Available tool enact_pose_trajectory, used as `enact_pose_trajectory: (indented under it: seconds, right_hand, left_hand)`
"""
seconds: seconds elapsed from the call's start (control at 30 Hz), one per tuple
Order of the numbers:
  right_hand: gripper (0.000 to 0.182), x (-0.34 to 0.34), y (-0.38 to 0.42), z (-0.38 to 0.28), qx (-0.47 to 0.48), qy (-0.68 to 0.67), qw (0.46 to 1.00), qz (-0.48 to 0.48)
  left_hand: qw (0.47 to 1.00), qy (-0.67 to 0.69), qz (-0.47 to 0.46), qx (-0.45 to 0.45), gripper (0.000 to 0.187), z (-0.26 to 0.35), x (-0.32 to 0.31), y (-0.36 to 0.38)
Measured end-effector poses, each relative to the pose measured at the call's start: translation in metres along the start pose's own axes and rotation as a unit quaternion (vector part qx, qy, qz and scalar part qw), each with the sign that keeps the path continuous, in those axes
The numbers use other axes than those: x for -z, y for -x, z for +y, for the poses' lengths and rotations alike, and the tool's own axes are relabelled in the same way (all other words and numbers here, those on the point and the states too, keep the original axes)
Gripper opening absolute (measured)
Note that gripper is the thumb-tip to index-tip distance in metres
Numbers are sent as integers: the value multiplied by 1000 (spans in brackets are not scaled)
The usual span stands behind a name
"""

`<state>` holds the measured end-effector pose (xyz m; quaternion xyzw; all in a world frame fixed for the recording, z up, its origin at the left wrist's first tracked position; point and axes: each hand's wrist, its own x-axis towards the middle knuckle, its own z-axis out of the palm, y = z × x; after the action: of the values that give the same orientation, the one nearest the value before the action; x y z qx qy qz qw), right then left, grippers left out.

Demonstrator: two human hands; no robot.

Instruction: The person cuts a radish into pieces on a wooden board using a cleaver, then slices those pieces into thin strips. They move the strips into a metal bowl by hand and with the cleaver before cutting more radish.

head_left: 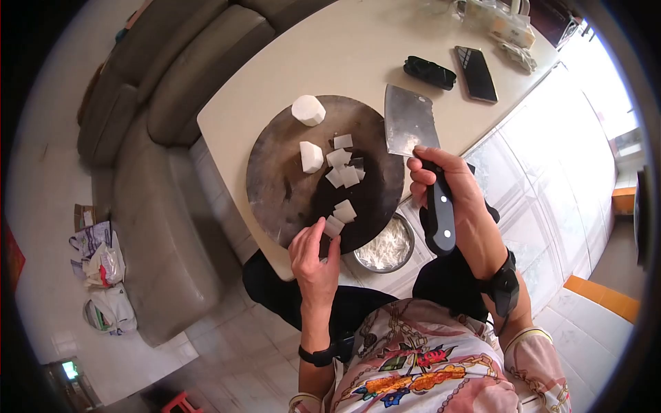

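My right hand [451, 182] grips a cleaver [411, 122] by its black handle, the broad blade raised at the right side of the round chopping board [275, 186]. At the board's near edge, my left hand [313, 265] has its thumb and index fingertip against a white radish slice [333, 226]. Another slice [345, 210] touches that one. Farther up the board lies a loose group of several thin slices [341, 167]. Two thick radish chunks, one at the top [308, 110] and one nearer the middle [312, 157], sit on the left half.
Below the board's right edge stands a metal bowl [385, 251] of white shreds. A phone [476, 73] and a black case [429, 72] lie on the table [275, 69], with a tissue pack [513, 31] farther back. A grey sofa [162, 227] runs along the left.
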<state>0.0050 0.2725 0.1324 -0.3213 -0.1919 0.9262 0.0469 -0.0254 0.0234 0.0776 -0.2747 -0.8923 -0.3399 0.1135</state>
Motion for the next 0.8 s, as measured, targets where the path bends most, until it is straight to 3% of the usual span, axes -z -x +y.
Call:
enact_pose_trajectory:
  seconds: [0.3, 0.37, 0.5, 0.67, 0.8]
  right_hand:
    - [8, 8, -1, -1, 11, 2, 1000, -26]
    - [8, 11, -3, -3, 10, 1, 999, -30]
    - [8, 9, 0, -5, 26, 9, 1000, -14]
    - [8, 14, -2, -6, 26, 14, 999, -15]
    - [8, 14, 0, -6, 19, -4, 1000, -23]
  left_hand:
    - [1000, -1, 19, -6, 49, 0, 1, 7]
    - [997, 43, 44, 55, 46, 1, 0, 10]
    - [997, 37, 62, 36, 43, -5, 8, 11]
    - [1000, -8, -13, 1, 42, -10, 17, 11]
    - [1000, -8, -17, 10, 43, -2, 17, 7]
